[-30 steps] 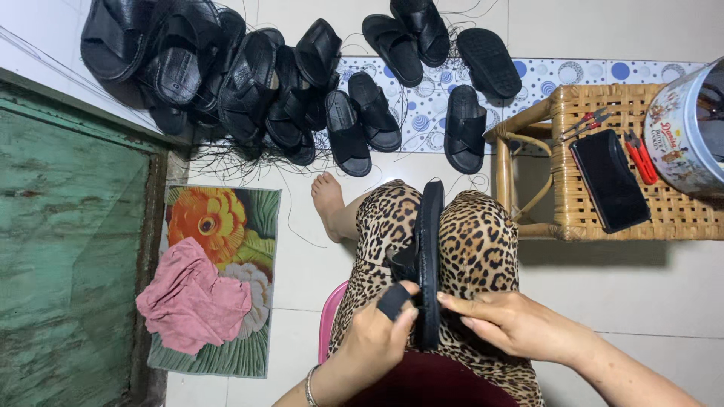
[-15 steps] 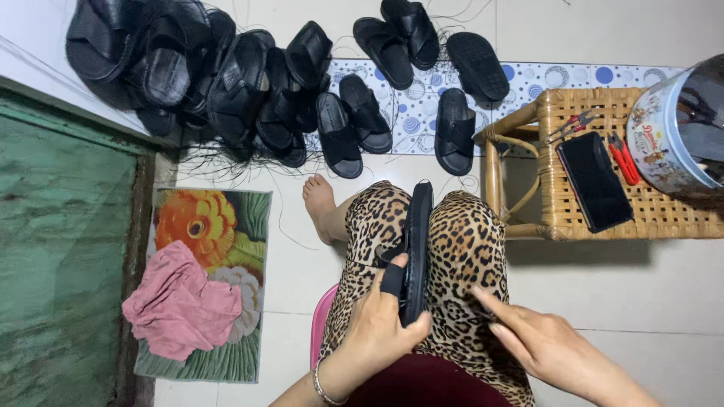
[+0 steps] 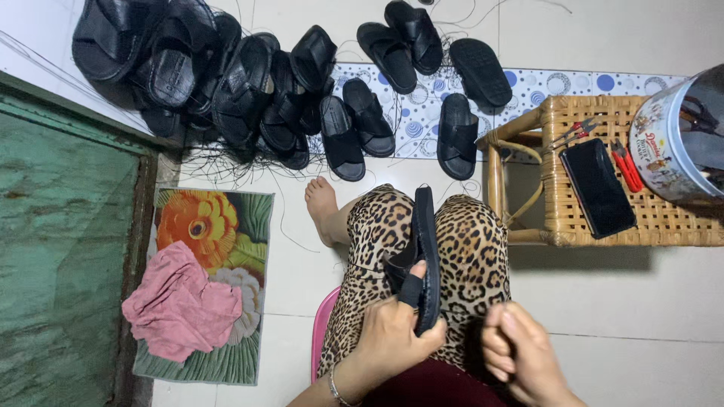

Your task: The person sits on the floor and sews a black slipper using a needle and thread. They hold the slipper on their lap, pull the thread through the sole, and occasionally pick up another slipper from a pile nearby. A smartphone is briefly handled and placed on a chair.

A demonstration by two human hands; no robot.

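Left hand (image 3: 392, 335) fingers grasping black sandal (image 3: 424, 260) on edge over lap; right hand (image 3: 520, 354) clenched, contents unclear. Risk: one-handed hold, sandal may tip.

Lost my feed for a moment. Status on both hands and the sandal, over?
Left hand grips black sandal, edge-up on lap. Right hand curled beside it, off the sandal. Nothing in the way.
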